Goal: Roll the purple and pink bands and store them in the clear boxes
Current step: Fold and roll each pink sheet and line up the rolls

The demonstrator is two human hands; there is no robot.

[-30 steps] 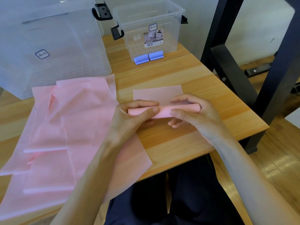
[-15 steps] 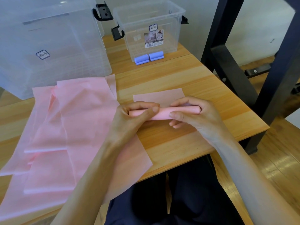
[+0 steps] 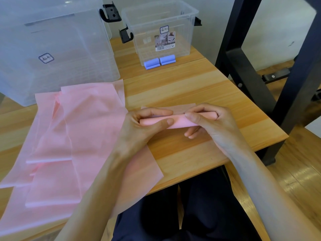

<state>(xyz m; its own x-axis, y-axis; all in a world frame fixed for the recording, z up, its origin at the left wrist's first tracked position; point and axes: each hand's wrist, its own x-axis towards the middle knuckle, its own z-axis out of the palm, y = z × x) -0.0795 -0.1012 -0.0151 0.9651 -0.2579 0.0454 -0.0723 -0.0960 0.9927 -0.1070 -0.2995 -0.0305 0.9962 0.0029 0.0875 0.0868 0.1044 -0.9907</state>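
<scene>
A pink band lies on the wooden table, mostly rolled into a tight tube, with a short flat tail beyond my fingers. My left hand grips the roll's left end, thumb on top. My right hand grips the right end, fingers curled over it. Several flat pink bands lie spread to the left. Two rolled purple bands sit inside the small clear box at the back. A large clear box stands at the back left.
A black metal frame rises just right of the table. The table's front edge runs close to my lap, with dark trousers below. Wooden floor shows on the right.
The roll has moved away from me over the flat tail, which is now shorter. Both hands stayed on the roll.
</scene>
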